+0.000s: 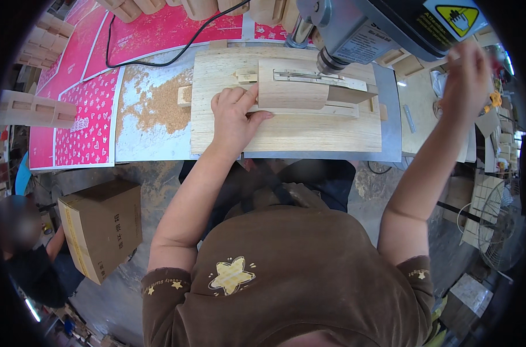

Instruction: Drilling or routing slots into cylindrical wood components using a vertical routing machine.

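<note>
A pale curved wooden piece (pixel 289 87) lies in a wooden jig (pixel 309 130) on the drill press table. My left hand (pixel 234 115) grips the left end of this piece, fingers at its end face and thumb along its near edge. A slotted light strip (pixel 315 78) runs along the top of the piece. Above it is the chuck (pixel 330 60) of the grey drill press (pixel 361 34); whether a bit touches the wood I cannot make out. Raised at the right side of the drill head, my right hand (pixel 468 72) is smeared by motion, so its fingers are unclear.
Sawdust (pixel 161 104) covers the bench left of the jig, beside pink printed sheets (pixel 86 115). A black cable (pixel 159 62) loops over them. Wooden parts (pixel 37 109) stand left and far. At lower left, another person (pixel 31 260) is beside a cardboard box (pixel 104 225); a fan (pixel 494 225) stands right.
</note>
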`<state>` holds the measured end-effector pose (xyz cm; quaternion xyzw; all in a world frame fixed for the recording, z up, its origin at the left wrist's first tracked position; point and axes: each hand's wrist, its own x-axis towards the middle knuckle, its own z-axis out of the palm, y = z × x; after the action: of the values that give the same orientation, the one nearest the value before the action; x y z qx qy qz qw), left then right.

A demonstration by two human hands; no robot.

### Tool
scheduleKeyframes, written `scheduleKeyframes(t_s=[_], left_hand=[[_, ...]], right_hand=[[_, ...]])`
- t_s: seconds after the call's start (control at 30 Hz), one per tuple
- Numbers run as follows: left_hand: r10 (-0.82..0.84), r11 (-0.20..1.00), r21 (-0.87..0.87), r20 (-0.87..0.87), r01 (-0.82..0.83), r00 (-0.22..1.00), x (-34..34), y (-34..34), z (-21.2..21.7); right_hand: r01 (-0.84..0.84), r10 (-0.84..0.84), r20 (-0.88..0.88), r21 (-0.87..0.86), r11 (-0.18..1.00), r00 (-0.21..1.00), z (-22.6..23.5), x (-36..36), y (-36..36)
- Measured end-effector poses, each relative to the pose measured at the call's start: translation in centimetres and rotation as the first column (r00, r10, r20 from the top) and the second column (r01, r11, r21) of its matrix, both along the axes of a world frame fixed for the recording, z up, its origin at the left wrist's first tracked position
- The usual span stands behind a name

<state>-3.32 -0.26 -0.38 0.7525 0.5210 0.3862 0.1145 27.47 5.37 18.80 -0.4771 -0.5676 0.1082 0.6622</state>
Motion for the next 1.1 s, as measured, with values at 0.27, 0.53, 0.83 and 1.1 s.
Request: scheduleKeyframes(t_s=[0.27,0.53,0.83,1.1], left_hand=[[0.019,1.0,-0.001,-0.04,-0.019,0.999,-0.3,0.1,-0.1],[0.025,0.999,0.045,-0.053,-0.023,0.998,-0.7,-0.1,-0.3],[0.017,1.0,0.023,-0.059,-0.015,0.998,0.1,0.0,0.1],[-0.024,0.998,0.058,-0.069,0.028,0.997,2.6,0.5,0.2]], right_hand=[[0.077,-0.118,0.601,0.095,0.993,0.79,5.7,-7.4,-0.2],[0.047,-0.006,0.419,-0.087,0.995,0.908,-4.1,-7.1,-8.9],[-0.022,-0.044,0.463,0.138,0.99,0.885,-10.7,-5.7,-6.1],[0.127,-0.206,0.637,0.168,0.978,0.743,5.4,-6.9,-0.2]])
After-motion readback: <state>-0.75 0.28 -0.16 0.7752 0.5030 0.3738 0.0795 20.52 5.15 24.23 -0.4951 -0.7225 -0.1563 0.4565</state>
